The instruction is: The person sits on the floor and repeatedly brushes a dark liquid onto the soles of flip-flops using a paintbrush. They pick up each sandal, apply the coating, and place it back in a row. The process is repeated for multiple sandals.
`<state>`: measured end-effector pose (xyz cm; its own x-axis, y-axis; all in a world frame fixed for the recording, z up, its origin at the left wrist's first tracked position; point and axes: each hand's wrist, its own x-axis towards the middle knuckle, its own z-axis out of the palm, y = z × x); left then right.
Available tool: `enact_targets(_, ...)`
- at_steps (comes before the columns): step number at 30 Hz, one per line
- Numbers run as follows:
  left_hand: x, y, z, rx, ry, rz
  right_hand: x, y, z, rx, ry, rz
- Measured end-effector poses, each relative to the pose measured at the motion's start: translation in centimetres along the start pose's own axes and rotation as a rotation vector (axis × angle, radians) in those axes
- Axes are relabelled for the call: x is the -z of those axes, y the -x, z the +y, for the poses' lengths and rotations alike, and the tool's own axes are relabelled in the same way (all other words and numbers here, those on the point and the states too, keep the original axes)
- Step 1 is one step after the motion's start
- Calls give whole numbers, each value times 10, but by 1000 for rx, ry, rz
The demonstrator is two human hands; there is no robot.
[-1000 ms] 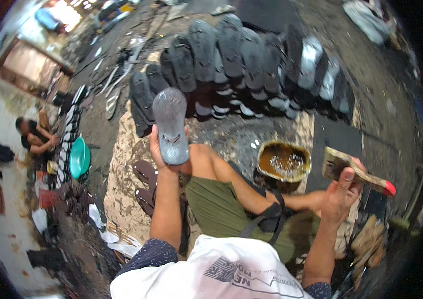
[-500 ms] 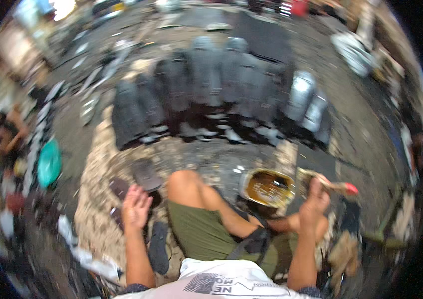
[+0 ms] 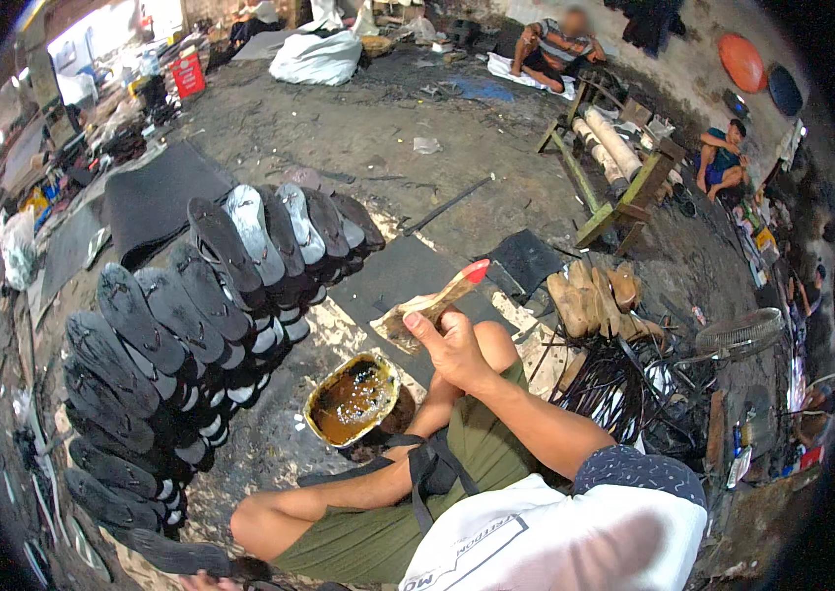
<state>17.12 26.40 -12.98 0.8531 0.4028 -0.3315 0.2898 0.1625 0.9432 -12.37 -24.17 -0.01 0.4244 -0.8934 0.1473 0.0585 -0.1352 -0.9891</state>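
My right hand point(image 3: 457, 353) is closed around a flat paintbrush point(image 3: 445, 295) with a red-tipped wooden handle. Its bristle end points down to the left, stained yellowish. Below and left of it stands a rectangular container point(image 3: 320, 426) of glossy brown, glue-like liquid, apart from the brush. Only a sliver of my left hand point(image 3: 209, 582) shows at the bottom edge, next to a dark sandal sole point(image 3: 166, 552); how its fingers are set is cut off. Several black flip-flops point(image 3: 142, 320) stand in a curved row to the left of the container.
Wooden shoe lasts point(image 3: 590, 300) and a tangle of dark strips point(image 3: 614, 384) lie to my right, near a fan point(image 3: 738, 335). Black sheets point(image 3: 163, 197) lie beyond the sandals. A wooden frame point(image 3: 624, 212) stands farther back. Other people point(image 3: 557, 54) sit near the far wall.
The view has swung to the right, bringing lasts, fan and people into sight. My left hand, open before, is now mostly out of view. My right hand still grips the paintbrush.
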Motion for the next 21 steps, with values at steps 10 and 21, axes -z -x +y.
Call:
enact_targets(10, -117, -309, 82, -519, -496, -204, -47, -13, -32, 82, -102, -122)
enact_targets(21, 62, -150, -1, -987, -1026, 50, -16, -26, -3, 8, -14, -18)
